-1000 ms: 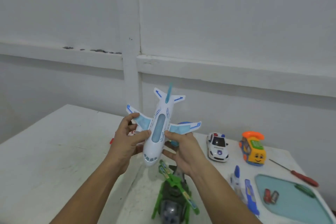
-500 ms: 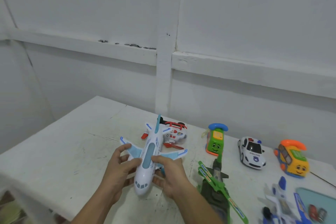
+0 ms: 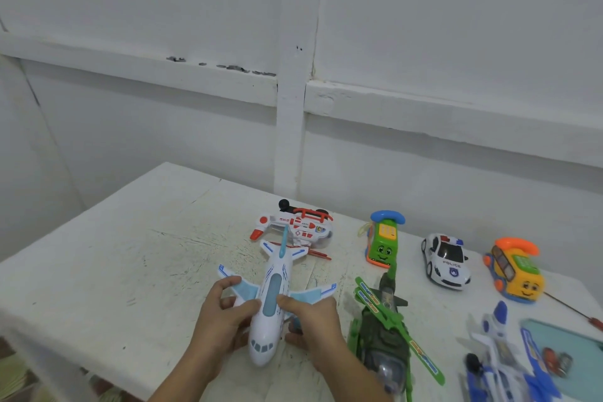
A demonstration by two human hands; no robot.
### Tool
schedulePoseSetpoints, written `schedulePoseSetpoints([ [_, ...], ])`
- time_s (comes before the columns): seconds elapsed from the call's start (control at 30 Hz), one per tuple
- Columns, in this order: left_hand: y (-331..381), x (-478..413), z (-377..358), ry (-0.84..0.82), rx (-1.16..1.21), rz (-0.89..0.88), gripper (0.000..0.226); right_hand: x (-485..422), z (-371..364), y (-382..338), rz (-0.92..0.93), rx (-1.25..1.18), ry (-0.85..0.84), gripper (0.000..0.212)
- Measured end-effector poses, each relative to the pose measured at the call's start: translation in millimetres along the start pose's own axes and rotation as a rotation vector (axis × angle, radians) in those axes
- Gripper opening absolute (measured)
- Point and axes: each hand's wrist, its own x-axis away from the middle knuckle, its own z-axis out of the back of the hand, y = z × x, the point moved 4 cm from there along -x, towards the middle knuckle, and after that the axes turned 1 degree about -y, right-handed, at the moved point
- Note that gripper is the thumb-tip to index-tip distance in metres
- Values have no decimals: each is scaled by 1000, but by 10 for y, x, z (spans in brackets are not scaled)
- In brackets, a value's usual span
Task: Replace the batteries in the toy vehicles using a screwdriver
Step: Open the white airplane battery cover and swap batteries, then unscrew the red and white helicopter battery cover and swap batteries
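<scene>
A person's left hand (image 3: 222, 326) and right hand (image 3: 313, 325) clasp a white plastic toy airplane with pale blue wings (image 3: 272, 300) from both sides, thumbs on top of the body, fingers curled underneath. The plane is near the front edge of a scuffed white painted desk (image 3: 130, 254), nose toward the person; whether it touches the surface cannot be told. A red-and-white toy helicopter (image 3: 300, 227) lies just behind it. A red-handled screwdriver (image 3: 595, 324) lies at the right edge.
</scene>
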Motion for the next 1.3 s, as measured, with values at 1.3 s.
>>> schedulePoseSetpoints([
  [1.3, 947, -1612, -886, -39, -884, -128, 65, -1331, 180, -1502, 153, 578, 16, 73],
])
